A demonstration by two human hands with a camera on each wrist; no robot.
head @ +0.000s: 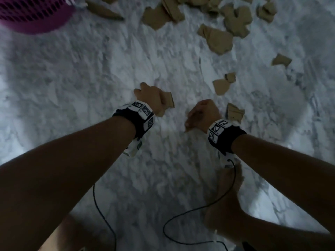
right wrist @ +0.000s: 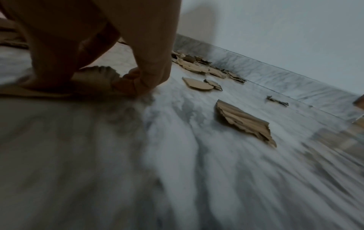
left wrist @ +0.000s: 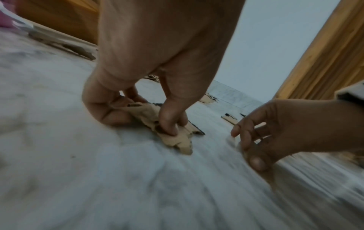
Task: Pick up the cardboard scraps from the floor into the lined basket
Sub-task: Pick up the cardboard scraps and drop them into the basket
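The right hand [right wrist: 110, 62] grips a cardboard scrap [right wrist: 98, 76] against the marble floor [right wrist: 177, 171].

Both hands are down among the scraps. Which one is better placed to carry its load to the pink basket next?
Left. The left hand already grips a cardboard scrap and is on the pink basket's side. The right hand is farther away, its catch too blurred to judge.

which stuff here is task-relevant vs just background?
In the job:
left hand, pinching a cardboard scrap
right hand, at a scrap, grip unclear
loose scraps on the floor
pink basket

Lying about:
black cables
wooden door frame
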